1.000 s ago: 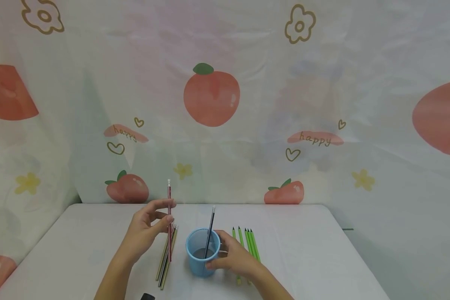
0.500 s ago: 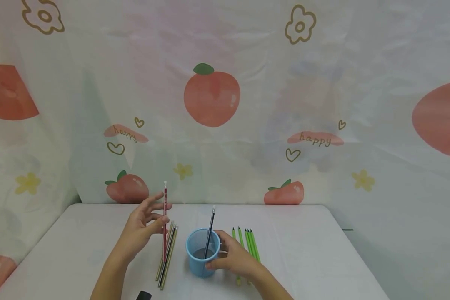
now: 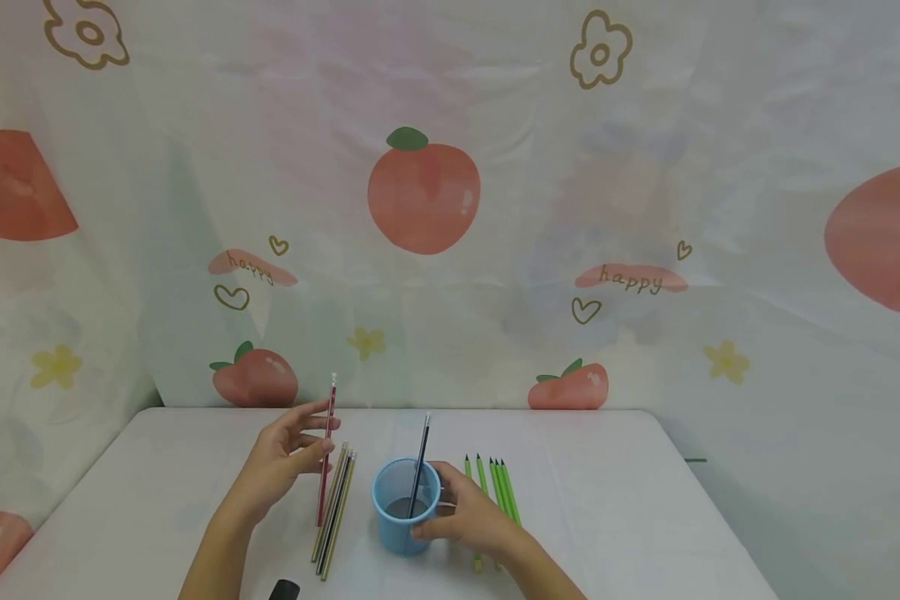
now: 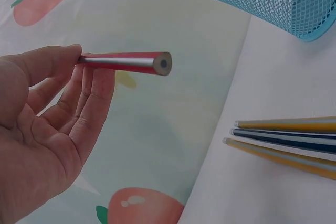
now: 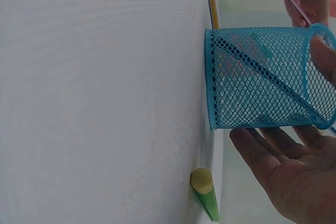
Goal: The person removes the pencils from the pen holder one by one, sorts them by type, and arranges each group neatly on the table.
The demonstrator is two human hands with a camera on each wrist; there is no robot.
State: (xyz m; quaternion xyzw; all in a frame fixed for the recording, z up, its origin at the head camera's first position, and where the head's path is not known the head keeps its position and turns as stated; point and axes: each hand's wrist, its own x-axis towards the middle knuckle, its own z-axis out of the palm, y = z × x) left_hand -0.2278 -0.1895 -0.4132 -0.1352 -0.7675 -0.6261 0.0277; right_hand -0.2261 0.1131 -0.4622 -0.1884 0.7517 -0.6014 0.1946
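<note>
My left hand [image 3: 277, 454] pinches a red pencil [image 3: 327, 433] between thumb and fingers, its white-tipped end up and leaning slightly right. The flat, unsharpened end of this red pencil [image 4: 126, 61] faces the camera in the left wrist view. My right hand [image 3: 468, 512] holds the side of a blue mesh pen cup [image 3: 401, 537], thumb near the rim. One dark pencil [image 3: 422, 454] leans inside the cup; its slanted shape shows through the mesh in the right wrist view. Between left hand and cup, several gold and dark pencils [image 3: 333, 517] lie on the table.
Several green pencils [image 3: 502, 487] lie right of the cup, partly behind the right hand and forearm. A small black object [image 3: 285, 589] shows at the bottom edge beside the left forearm. Behind the white table [image 3: 630, 500] hangs a peach-patterned cloth [image 3: 450, 333].
My left hand has shifted a little left and down with the red pencil. The pencil's lower end has swung left, so it now tilts. The right hand and cup stay put.
</note>
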